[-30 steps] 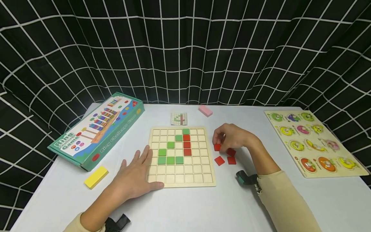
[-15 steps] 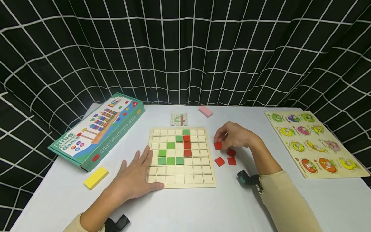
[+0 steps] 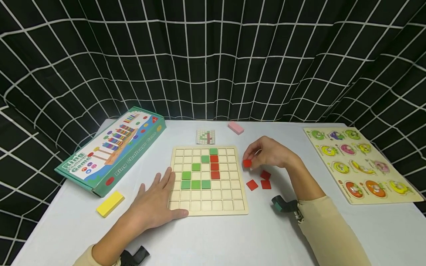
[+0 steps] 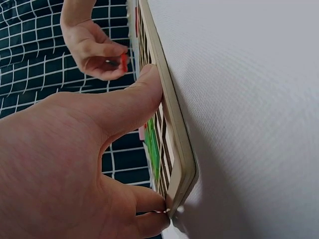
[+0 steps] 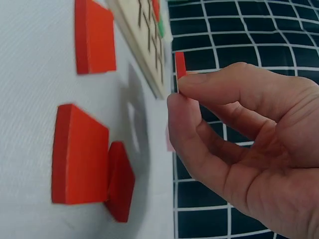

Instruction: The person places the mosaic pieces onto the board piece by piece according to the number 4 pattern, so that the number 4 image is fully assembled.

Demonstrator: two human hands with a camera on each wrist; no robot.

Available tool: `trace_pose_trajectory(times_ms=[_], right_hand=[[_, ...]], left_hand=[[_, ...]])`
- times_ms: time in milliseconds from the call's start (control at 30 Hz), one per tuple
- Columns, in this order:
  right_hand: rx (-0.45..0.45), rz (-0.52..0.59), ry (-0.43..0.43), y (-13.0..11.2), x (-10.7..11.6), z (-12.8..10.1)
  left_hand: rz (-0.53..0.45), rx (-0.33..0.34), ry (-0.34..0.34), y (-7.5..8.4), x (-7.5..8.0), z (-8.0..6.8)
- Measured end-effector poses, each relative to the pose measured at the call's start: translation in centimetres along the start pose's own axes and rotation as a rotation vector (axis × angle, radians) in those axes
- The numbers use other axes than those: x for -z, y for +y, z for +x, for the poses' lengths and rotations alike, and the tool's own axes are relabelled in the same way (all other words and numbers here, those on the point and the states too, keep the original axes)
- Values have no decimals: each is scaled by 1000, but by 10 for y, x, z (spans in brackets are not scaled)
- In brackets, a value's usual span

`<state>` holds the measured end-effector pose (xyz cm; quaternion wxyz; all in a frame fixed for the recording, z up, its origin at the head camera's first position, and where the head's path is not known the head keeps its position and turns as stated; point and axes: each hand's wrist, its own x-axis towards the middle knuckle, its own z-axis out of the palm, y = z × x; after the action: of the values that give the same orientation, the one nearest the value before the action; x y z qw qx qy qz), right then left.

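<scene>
My right hand (image 3: 271,152) pinches a red square tile (image 3: 247,163) between thumb and fingers, just off the right edge of a wooden grid board (image 3: 213,211). In the right wrist view the tile (image 5: 180,67) stands out from the fingertips, above the white tabletop. Spread out flat, my left hand (image 3: 151,207) rests against the board's left side, its thumb on the front edge. Three loose red tiles (image 3: 252,184) lie right of the board. Set in the grid are several green tiles (image 3: 196,184) along a slanting line and a lower row, plus three red ones (image 3: 215,166) in a column.
Behind the board lies a small pattern card (image 3: 205,137), with a pink block (image 3: 236,128) near it. A green game box (image 3: 113,147) and a yellow block (image 3: 110,203) are on the left. A fruit puzzle board (image 3: 362,164) sits at right. Black gridded curtain (image 3: 213,59) surrounds the table.
My right hand has lifted the red tile up from the loose tiles and moved it slightly left, toward the board. The left hand and the board have stayed put.
</scene>
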<state>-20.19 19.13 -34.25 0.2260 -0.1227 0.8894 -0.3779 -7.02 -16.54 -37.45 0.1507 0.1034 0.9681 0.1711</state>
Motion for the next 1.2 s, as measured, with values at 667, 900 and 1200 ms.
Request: trace_pose_trajectory(times_ms=[667,900,1200], right_hand=[[22,7,39,-30,-32,-4],[-24,29,55,-39,-49,-5],[-2,22,15,-45,-67,-3]], left_hand=[[3,1,4,-1,-2,1],[4,-1,8,0,0,1],[1,-4,8,1,-1,0]])
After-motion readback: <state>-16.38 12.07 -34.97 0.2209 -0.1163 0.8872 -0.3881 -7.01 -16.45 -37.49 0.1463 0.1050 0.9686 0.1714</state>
